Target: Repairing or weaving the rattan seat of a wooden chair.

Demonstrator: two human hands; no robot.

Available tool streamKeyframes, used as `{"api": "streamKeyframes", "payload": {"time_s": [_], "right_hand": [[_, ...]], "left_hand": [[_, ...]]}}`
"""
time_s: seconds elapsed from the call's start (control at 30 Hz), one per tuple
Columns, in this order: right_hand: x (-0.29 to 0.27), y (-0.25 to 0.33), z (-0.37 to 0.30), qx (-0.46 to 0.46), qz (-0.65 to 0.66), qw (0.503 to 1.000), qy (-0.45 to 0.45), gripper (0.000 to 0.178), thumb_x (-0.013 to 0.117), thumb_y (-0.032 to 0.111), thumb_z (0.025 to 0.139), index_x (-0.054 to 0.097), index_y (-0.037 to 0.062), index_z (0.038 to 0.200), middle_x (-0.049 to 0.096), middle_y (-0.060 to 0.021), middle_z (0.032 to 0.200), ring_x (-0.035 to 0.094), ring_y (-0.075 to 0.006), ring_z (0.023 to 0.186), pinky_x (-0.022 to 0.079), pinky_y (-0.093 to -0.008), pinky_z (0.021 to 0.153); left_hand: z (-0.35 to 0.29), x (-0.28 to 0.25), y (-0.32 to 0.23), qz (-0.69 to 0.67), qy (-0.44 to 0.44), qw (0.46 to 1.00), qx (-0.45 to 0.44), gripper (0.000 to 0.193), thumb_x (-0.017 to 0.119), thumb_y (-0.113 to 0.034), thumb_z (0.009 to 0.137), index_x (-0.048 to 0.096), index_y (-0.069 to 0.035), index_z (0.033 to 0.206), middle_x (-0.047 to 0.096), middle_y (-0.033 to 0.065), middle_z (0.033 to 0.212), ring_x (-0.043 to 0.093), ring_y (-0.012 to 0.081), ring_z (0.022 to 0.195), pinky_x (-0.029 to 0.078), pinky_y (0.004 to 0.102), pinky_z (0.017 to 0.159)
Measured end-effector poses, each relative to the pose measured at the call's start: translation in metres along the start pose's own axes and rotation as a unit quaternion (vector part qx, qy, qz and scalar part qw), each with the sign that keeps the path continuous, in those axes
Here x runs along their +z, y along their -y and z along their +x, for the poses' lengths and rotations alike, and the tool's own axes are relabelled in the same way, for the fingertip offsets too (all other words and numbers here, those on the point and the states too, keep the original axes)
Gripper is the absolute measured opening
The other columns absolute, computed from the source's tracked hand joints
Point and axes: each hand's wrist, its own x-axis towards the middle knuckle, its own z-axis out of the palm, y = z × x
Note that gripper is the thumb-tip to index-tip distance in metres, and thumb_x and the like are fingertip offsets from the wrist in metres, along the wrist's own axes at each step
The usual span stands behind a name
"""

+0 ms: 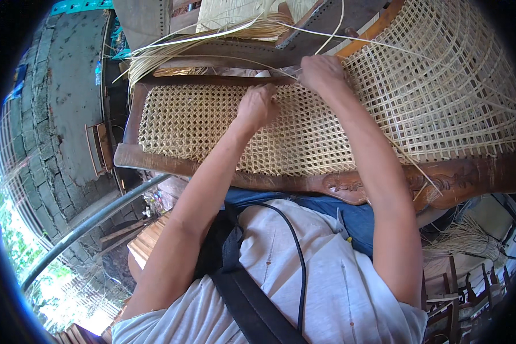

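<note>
A wooden chair frame [304,182] with a carved front rail lies across my lap. Open cane webbing [192,123] fills its seat, and a curved panel of woven cane [436,86] rises at the right. My left hand [258,105] is closed low over the seat weave near the far rail; its fingertips are hidden, so what it grips cannot be made out. Farther right, at the far rail, my right hand [322,73] pinches a thin cane strand [332,37] that runs up out of view.
A bundle of loose cane strands [172,50] lies over dark drilled wooden parts [321,23] beyond the seat. One long strand [384,43] crosses the curved panel. A metal pipe [97,218] slants at the left before a block wall [37,126]. More cane [464,241] hangs lower right.
</note>
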Motion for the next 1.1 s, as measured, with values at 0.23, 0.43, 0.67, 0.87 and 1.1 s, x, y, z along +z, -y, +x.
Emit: {"api": "streamKeyframes", "payload": {"time_s": [0.23, 0.43, 0.67, 0.87, 1.1], "right_hand": [[-0.009, 0.008, -0.023, 0.013, 0.112, 0.993, -0.043, 0.041, 0.070, 0.045, 0.083, 0.073, 0.0064, 0.099, 0.072, -0.0169, 0.096, 0.068, -0.0302, 0.097, 0.051, -0.0411, 0.086], [0.016, 0.038, -0.015, -0.057, 0.089, 0.984, 0.146, 0.029, 0.054, 0.005, 0.079, 0.071, 0.0026, 0.103, 0.066, -0.0199, 0.115, 0.065, -0.0311, 0.108, 0.050, -0.0435, 0.094], [0.025, 0.061, -0.016, -0.102, 0.077, 0.988, 0.087, 0.025, 0.057, 0.006, 0.083, 0.072, 0.0019, 0.103, 0.068, -0.0160, 0.116, 0.065, -0.0266, 0.111, 0.051, -0.0373, 0.094], [0.038, 0.074, -0.006, -0.104, 0.064, 0.989, 0.082, 0.029, 0.057, 0.007, 0.082, 0.070, 0.0048, 0.108, 0.066, -0.0141, 0.121, 0.062, -0.0246, 0.116, 0.049, -0.0370, 0.097], [0.018, 0.062, 0.005, -0.047, 0.069, 0.980, 0.183, 0.038, 0.061, 0.011, 0.080, 0.068, 0.0065, 0.117, 0.064, -0.0125, 0.127, 0.060, -0.0260, 0.120, 0.046, -0.0391, 0.101]], "left_hand": [[0.010, -0.003, 0.004, -0.414, -0.013, 0.902, -0.119, 0.035, 0.070, -0.033, 0.088, 0.072, 0.001, 0.097, 0.069, 0.0103, 0.076, 0.063, 0.0163, 0.064, 0.049, 0.0337, 0.061], [-0.005, -0.021, 0.022, 0.048, 0.033, 0.994, -0.090, 0.041, 0.075, -0.036, 0.080, 0.072, 0.004, 0.090, 0.069, 0.0184, 0.072, 0.070, 0.0173, 0.068, 0.054, 0.0357, 0.063], [0.002, -0.025, 0.026, -0.057, 0.061, 0.981, -0.174, 0.033, 0.074, -0.032, 0.074, 0.074, 0.001, 0.073, 0.069, 0.0152, 0.066, 0.069, 0.0218, 0.062, 0.056, 0.0346, 0.064], [0.008, -0.018, 0.034, 0.012, 0.094, 0.985, -0.145, 0.039, 0.071, -0.035, 0.074, 0.073, 0.003, 0.085, 0.070, 0.0246, 0.084, 0.070, 0.0347, 0.085, 0.056, 0.0407, 0.078], [0.010, -0.011, 0.020, 0.088, 0.108, 0.978, -0.155, 0.042, 0.068, -0.040, 0.079, 0.072, -0.003, 0.098, 0.069, 0.0238, 0.101, 0.068, 0.0359, 0.098, 0.054, 0.0449, 0.082]]}}
